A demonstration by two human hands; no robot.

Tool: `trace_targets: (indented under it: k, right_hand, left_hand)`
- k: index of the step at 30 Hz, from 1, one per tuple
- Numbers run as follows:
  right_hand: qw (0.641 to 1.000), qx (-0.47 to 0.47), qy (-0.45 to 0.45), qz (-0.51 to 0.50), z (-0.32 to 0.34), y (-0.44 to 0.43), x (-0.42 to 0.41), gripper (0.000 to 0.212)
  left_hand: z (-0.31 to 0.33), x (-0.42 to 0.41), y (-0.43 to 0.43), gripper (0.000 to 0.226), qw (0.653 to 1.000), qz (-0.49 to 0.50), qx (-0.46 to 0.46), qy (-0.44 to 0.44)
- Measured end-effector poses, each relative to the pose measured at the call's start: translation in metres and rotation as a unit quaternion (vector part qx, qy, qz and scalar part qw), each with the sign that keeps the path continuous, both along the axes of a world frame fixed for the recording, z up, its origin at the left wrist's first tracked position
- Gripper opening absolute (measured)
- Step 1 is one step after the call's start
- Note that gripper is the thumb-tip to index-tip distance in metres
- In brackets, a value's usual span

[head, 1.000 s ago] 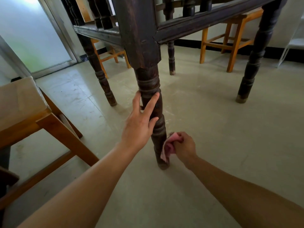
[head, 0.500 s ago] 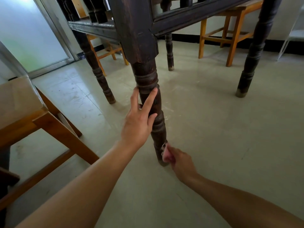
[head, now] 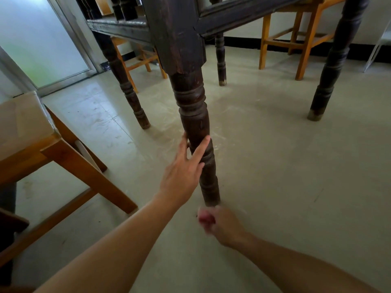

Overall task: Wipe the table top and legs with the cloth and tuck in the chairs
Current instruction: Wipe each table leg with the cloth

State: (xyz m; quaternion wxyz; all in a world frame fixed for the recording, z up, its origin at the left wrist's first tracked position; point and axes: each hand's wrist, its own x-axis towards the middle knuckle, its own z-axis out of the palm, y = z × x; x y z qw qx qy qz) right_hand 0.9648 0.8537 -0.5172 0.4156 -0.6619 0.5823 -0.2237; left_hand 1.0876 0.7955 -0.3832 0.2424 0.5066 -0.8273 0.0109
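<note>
Since the near table leg (head: pixel 193 123) is the part being worked on, all places are given in relation to it. Closest to the camera, just in front of the foot of this leg, the right hand (head: pixel 225 227) is seen low over the floor (head: pixel 275 187). It is blurred, but its fingers are curled around a bunched pink cloth (head: pixel 203 218). Whether the cloth touches the foot cannot be told. It is judged that the lowest part of the leg is being wiped, and for this reason the hand is kept so low.

A little higher, the left hand (head: pixel 182 176) is laid on the lower half of the leg with straight, spread fingers, one at the left side and one across the front; nothing is gripped. Probably the body is supported by it while the person crouches.

To the left of the leg, and near, a light wooden chair (head: pixel 31 132) is stood out from the table, not yet tucked in. Behind the leg, three other dark turned legs are seen: the left leg (head: pixel 127 92), the back leg (head: pixel 221 58) and the right leg (head: pixel 330 66); whether they are already wiped cannot be judged. Further behind, a far chair (head: pixel 296 37) is placed to the right, partly under the table. Farthest, behind and left of the near leg, a frosted glass door (head: pixel 38 39) is found.
</note>
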Motion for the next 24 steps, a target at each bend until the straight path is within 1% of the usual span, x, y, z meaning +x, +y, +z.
trace_targets:
  k: [1, 2, 3, 4, 5, 7, 9, 10, 11, 12, 13, 14, 15, 17, 18, 20, 22, 23, 24]
  right_hand:
    - [0.999, 0.043, 0.000, 0.023, -0.001, -0.005, -0.008, 0.022]
    - [0.998, 0.057, 0.006, -0.017, 0.002, -0.014, -0.016, 0.016]
    - [0.994, 0.048, 0.012, -0.100, 0.004, -0.028, -0.025, 0.015]
    - [0.980, 0.032, 0.019, -0.196, 0.010, -0.041, -0.033, 0.020]
    - [0.964, 0.016, -0.001, -0.267, 0.017, -0.052, -0.040, 0.025]
    - [0.943, -0.022, -0.064, -0.326, 0.029, -0.065, -0.039, 0.027]
    - [0.944, -0.022, -0.083, -0.319, 0.029, -0.056, -0.018, 0.014]
    - [0.951, -0.006, -0.069, -0.300, 0.018, -0.045, -0.006, 0.005]
    - [0.962, 0.013, -0.055, -0.267, 0.006, -0.031, 0.006, 0.003]
    - [0.977, 0.045, -0.030, -0.208, -0.005, -0.016, 0.013, 0.004]
    - [0.986, 0.080, -0.013, -0.142, -0.015, -0.005, 0.015, 0.009]
    - [0.989, 0.100, 0.000, -0.110, -0.022, -0.001, 0.011, 0.015]
    - [0.987, 0.101, 0.003, -0.124, -0.025, -0.008, 0.001, 0.018]
    - [0.970, 0.083, 0.004, -0.227, -0.024, -0.033, -0.022, 0.016]
    - [0.957, 0.079, -0.003, -0.278, -0.021, -0.047, -0.032, 0.020]
    - [0.938, 0.072, -0.044, -0.336, -0.015, -0.067, -0.039, 0.027]
    - [0.939, 0.083, -0.053, -0.329, -0.014, -0.067, -0.024, 0.024]
    - [0.945, 0.110, -0.050, -0.303, -0.022, -0.059, -0.014, 0.024]
    - [0.953, 0.145, -0.042, -0.264, -0.030, -0.049, -0.003, 0.029]
  left_hand:
    - [-0.005, 0.001, 0.000, 0.068, 1.000, -0.001, 0.006, -0.012]
    - [-0.008, 0.001, -0.001, 0.066, 1.000, 0.002, 0.009, -0.018]
    - [-0.009, 0.000, -0.003, 0.063, 1.000, 0.007, 0.008, -0.019]
    - [-0.010, -0.002, -0.005, 0.062, 1.000, 0.011, 0.005, -0.018]
    - [-0.010, -0.004, -0.006, 0.060, 1.000, 0.012, 0.001, -0.014]
    - [-0.010, -0.007, -0.007, 0.057, 1.000, 0.007, -0.013, -0.011]
    - [-0.011, -0.007, -0.009, 0.057, 1.000, 0.008, -0.024, -0.015]
    - [-0.012, -0.006, -0.010, 0.058, 0.999, 0.010, -0.028, -0.015]
    - [-0.013, -0.006, -0.010, 0.060, 0.999, 0.012, -0.030, -0.014]
    - [-0.015, -0.005, -0.011, 0.063, 0.999, 0.012, -0.031, -0.012]
    - [-0.016, -0.005, -0.011, 0.065, 0.999, 0.010, -0.029, -0.011]
    - [-0.018, -0.005, -0.011, 0.066, 1.000, 0.008, -0.027, -0.009]
    - [-0.018, -0.005, -0.011, 0.067, 1.000, 0.006, -0.026, -0.007]
    - [-0.019, -0.006, -0.012, 0.067, 1.000, 0.011, -0.026, -0.001]
    - [-0.020, -0.006, -0.011, 0.067, 1.000, 0.014, -0.027, 0.000]
    - [-0.022, -0.007, -0.011, 0.067, 0.999, 0.016, -0.028, 0.001]
    - [-0.024, -0.007, -0.012, 0.069, 1.000, 0.018, -0.026, 0.001]
    - [-0.024, -0.006, -0.012, 0.070, 1.000, 0.019, -0.025, 0.003]
    - [-0.024, -0.006, -0.013, 0.071, 0.999, 0.018, -0.026, 0.003]
